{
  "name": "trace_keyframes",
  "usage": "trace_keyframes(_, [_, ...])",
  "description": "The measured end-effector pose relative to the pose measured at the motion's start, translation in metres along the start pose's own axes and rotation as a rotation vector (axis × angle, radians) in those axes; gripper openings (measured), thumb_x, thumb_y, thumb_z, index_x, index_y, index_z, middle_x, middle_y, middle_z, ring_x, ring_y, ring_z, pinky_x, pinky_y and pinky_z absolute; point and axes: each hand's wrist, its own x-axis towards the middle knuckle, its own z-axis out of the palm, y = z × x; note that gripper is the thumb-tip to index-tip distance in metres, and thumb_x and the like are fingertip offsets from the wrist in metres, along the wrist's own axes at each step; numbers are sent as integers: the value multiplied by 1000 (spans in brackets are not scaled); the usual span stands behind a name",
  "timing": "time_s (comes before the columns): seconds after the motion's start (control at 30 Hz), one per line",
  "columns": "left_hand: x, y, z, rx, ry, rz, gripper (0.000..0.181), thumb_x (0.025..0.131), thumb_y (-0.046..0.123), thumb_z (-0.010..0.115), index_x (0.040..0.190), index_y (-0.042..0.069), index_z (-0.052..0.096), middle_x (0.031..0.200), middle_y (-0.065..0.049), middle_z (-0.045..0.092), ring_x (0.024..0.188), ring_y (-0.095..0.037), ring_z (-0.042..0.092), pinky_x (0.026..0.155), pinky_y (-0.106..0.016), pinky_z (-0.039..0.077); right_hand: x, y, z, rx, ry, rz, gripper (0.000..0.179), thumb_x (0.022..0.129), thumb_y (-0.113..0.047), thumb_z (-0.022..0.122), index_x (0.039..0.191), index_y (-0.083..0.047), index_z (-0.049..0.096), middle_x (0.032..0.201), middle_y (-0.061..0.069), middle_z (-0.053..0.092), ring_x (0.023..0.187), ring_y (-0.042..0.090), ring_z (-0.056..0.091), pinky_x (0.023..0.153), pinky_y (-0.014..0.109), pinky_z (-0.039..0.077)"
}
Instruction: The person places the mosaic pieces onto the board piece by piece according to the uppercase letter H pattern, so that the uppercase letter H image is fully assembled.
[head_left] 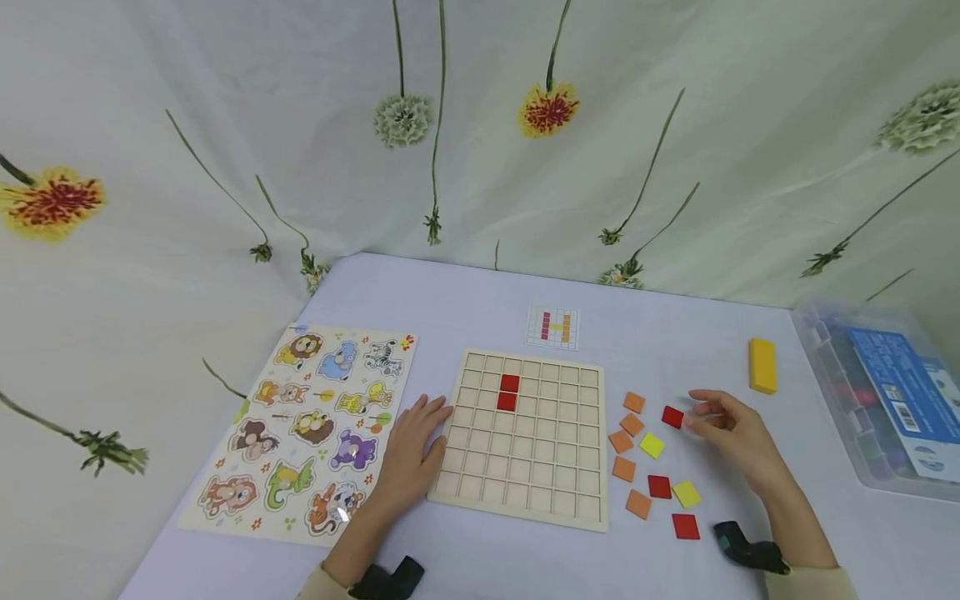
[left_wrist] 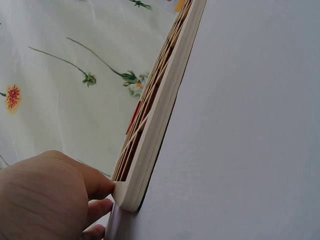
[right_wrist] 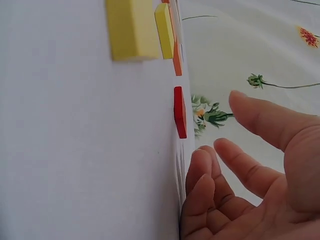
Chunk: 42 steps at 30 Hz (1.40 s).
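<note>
A square wooden grid board (head_left: 519, 442) lies on the table with two red tiles (head_left: 508, 392) set one below the other in its upper part. My left hand (head_left: 411, 450) rests at the board's left edge, its fingertips at the corner of the frame in the left wrist view. To the right of the board, my right hand (head_left: 731, 429) hovers beside a loose red tile (right_wrist: 180, 112), thumb and fingers apart and nothing between them. Around that tile lie several orange tiles (head_left: 623, 468), two yellow tiles (head_left: 652, 446) and two more red tiles (head_left: 686, 527).
Behind the board lies a small pattern card (head_left: 552, 327) with a coloured H on a grid. An animal picture sheet (head_left: 300, 433) lies at the left. Further right are a yellow block (head_left: 762, 365) and a clear plastic box (head_left: 885, 400). A flowered cloth hangs behind the table.
</note>
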Motion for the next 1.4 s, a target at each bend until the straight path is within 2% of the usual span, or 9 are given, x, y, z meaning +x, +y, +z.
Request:
trace_keyframes(0.33, [1, 0, 0, 6, 5, 11, 43, 90, 2, 56, 133, 2, 57, 145, -17, 50, 143, -41, 33, 117, -59, 20, 2, 7, 9, -94, 5, 1, 50, 88, -23, 71, 130, -2, 56, 107, 15, 60, 88, 21, 51, 64, 16, 46])
trace_keyframes(0.73, [1, 0, -1, -4, -24, -20, 42, 91, 3, 57, 133, 3, 56, 147, -16, 49, 144, -39, 31, 119, -57, 18, 3, 9, 19, -198, 91, -52, 37, 85, -14, 73, 119, -3, 63, 95, 10, 58, 81, 21, 50, 59, 16, 43])
trace_keyframes(1.0, [1, 2, -2, -25, -37, -41, 41, 92, 4, 57, 133, 3, 57, 147, -16, 49, 145, -37, 30, 120, -56, 17, 2, 9, 20, -212, 101, -48, 32, 85, -13, 73, 115, -4, 65, 95, 10, 59, 82, 22, 50, 59, 18, 41])
trace_keyframes(1.4, [1, 2, -1, 9, -18, -7, 43, 91, 2, 55, 134, 4, 56, 146, -16, 49, 144, -40, 31, 118, -59, 19, 1, 6, 20, -191, 104, -64, 28, 87, -13, 70, 112, -2, 64, 96, 12, 62, 83, 22, 51, 61, 20, 42])
